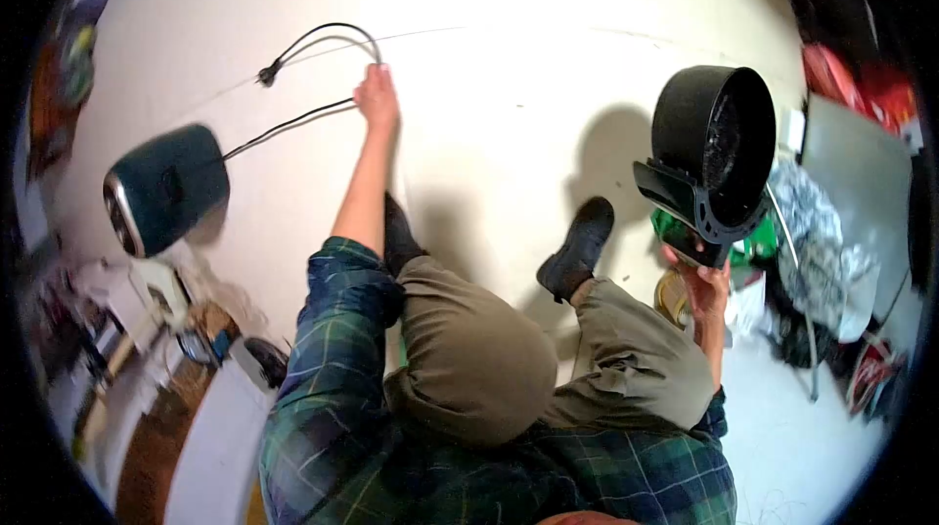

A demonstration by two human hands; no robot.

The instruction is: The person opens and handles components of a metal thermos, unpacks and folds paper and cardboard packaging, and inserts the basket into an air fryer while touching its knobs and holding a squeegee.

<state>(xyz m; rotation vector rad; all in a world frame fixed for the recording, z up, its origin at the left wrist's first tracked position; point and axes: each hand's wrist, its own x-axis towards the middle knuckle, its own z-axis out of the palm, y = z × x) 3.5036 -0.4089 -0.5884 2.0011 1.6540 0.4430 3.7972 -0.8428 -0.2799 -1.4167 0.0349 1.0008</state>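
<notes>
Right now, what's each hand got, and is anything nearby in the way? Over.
Left hand: gripping cord. Right hand: holding black basket. Appliance: on floor, cord attached. Plastic bags near basket.

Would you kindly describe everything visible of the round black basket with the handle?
The deep, round black basket looks like metal, with a dark front panel and a dark handle, which the right hand grips. It is tilted sideways, its open mouth facing picture-right; pale marks speckle the inside. It appears raised above the cream floor.

Plaid shirt [337,369], khaki trousers [479,349], dark boots [577,249]
</notes>
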